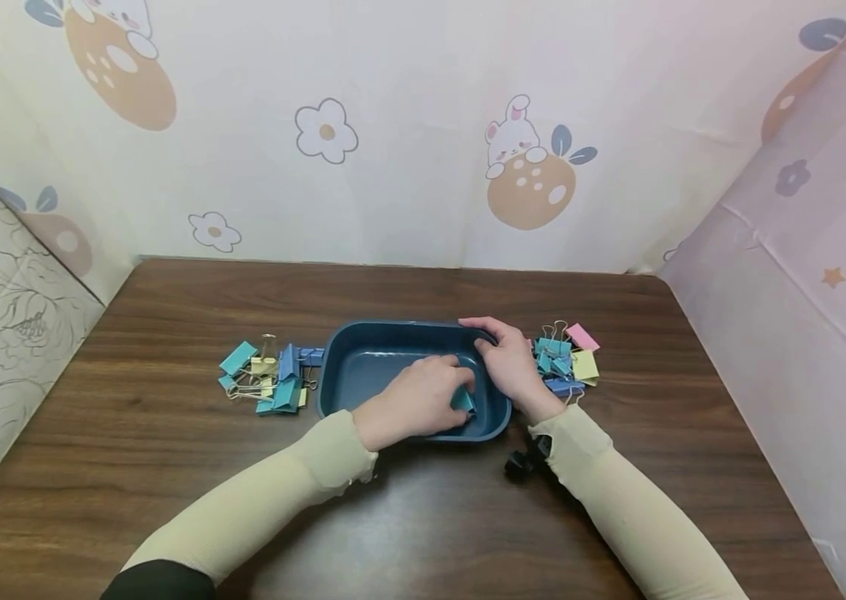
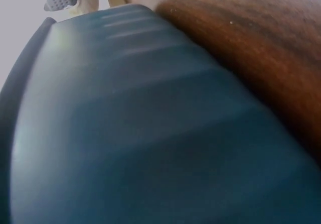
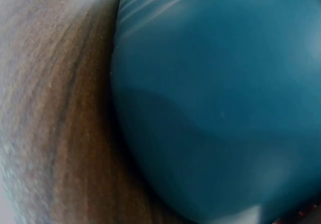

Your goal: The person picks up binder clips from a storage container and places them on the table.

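Note:
A dark blue rectangular tray [image 1: 362, 383] sits at the middle of the table. My left hand [image 1: 418, 396] reaches over its near side and pinches a teal binder clip [image 1: 463, 401] low inside the right half. At the tray's right end, my right hand [image 1: 514, 367] grips the far corner of the rim, thumb on the inner side. The left wrist view is filled by the tray's ribbed outer wall [image 2: 125, 113]. A smooth rounded corner of the tray [image 3: 215, 78] takes up most of the right wrist view. Neither wrist view shows the binder clip.
Left of the tray lies a pile of teal, blue and yellow binder clips [image 1: 287, 392]. Another pile, with pink ones too, lies by the right hand [image 1: 556, 348]. A black device [image 1: 518, 467] hangs at the right wrist. Patterned curtains [image 1: 407, 208] border the brown wooden table [image 1: 242, 292].

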A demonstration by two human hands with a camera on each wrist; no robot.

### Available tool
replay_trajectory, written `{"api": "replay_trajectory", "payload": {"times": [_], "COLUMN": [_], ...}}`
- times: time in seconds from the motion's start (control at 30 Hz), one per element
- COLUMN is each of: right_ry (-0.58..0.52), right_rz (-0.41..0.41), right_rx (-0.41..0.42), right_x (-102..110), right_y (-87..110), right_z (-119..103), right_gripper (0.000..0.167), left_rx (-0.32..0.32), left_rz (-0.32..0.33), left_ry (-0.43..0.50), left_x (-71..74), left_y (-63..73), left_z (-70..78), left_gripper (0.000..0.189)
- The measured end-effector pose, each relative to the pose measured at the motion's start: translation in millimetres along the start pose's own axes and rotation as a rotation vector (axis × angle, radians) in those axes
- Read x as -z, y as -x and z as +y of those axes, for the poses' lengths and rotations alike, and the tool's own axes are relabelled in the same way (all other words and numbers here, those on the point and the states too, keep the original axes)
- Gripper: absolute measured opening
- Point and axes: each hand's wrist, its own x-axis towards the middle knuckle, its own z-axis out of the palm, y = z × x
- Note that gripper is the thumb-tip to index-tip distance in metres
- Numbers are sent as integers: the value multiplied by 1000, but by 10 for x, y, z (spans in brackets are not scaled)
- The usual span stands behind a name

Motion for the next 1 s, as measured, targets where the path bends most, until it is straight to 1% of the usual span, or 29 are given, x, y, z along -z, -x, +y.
{"api": "replay_trajectory", "payload": {"times": [0.17, 0.3, 0.43, 0.57, 0.67, 0.8, 0.87, 1.0], "right_ry": [18, 13, 20, 24, 19, 17, 15, 21], "right_rz": [13, 16, 19, 23, 27, 26, 25, 31], "right_rx": [-1, 9, 21, 21, 21, 22, 21, 19], "right_x": [15, 20, 17, 15, 7, -11, -16, -16], "right_y": [11, 14, 12, 12, 10, 10, 13, 22], "right_z": [-12, -20, -22, -27, -31, -29, -22, -19], "right_gripper": [36, 36, 36, 36, 36, 37, 37, 37], "left_rx": [-8, -5, 5, 18, 30, 57, 76, 134], "left_rz": [64, 114, 180, 271, 343, 419, 442, 441], "left_ry": [64, 116, 159, 165, 157, 165, 169, 200], "left_x": [75, 156, 278, 439, 565, 716, 784, 904], "left_y": [54, 124, 229, 354, 474, 681, 797, 1025], "left_z": [-37, -82, -127, -185, -264, -424, -512, -677], "left_gripper": [32, 30, 27, 24, 24, 24, 24, 25]}}
